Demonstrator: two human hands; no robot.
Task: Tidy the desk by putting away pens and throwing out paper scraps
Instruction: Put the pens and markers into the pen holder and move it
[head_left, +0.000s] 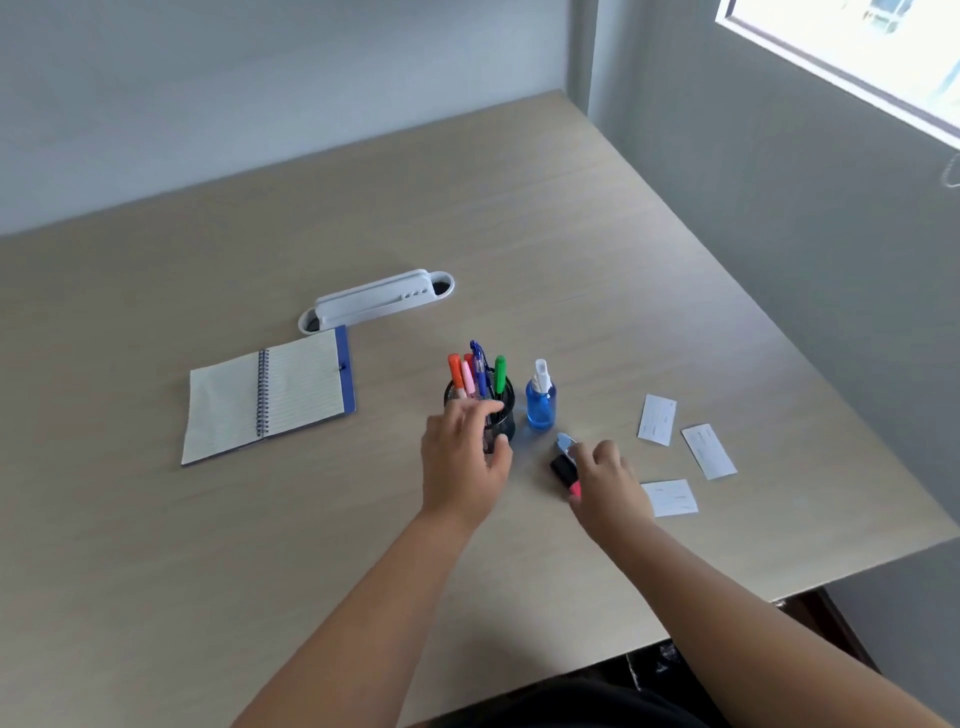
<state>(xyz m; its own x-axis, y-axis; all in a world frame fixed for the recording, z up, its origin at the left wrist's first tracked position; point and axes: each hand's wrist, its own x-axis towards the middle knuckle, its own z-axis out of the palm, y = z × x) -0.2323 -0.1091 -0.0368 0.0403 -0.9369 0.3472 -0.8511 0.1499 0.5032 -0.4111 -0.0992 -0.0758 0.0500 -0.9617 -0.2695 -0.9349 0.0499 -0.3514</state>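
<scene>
A black mesh pen cup (505, 415) stands mid-desk with several coloured pens (478, 374) upright in it. My left hand (460, 465) wraps around the cup's near side, thumb on its right. My right hand (608, 483) is closed on a pink highlighter with a black cap (563, 470), low over the desk just right of the cup. A small silver object (565, 444) lies at my right fingertips. Three white paper scraps lie to the right: one (657, 420), another (709, 451) and a third (670, 498) next to my right wrist.
A blue spray bottle (540, 402) stands right of the cup, close to both hands. An open spiral notebook (267, 400) lies to the left, a white oval tray (376, 301) behind it. The desk's right edge (831, 358) runs along a wall.
</scene>
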